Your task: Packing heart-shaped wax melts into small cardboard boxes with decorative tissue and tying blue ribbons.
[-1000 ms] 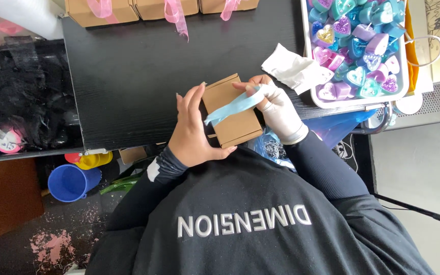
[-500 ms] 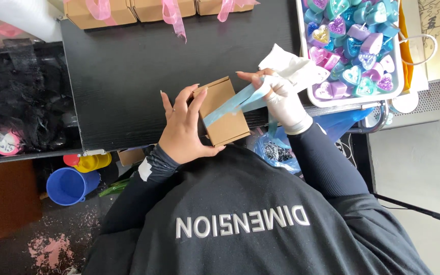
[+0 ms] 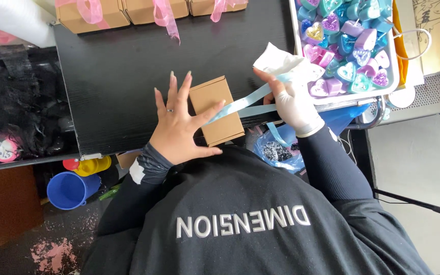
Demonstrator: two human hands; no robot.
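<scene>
Small brown cardboard box (image 3: 216, 110) lies flat on the black tabletop (image 3: 123, 81) at the centre of the frame, near the table's lower edge. Left hand (image 3: 179, 127) rests against its left side, fingers spread wide, the thumb pinning a pale blue satin ribbon (image 3: 240, 104) on the lid. Right hand (image 3: 291, 99), in a white glove, pinches the ribbon's other end and draws it taut toward the upper right. Just beyond sits a white tray (image 3: 301, 30) of glittery heart-shaped candles (image 3: 345, 71). Ribboned brown boxes (image 3: 92, 12) line the top edge.
</scene>
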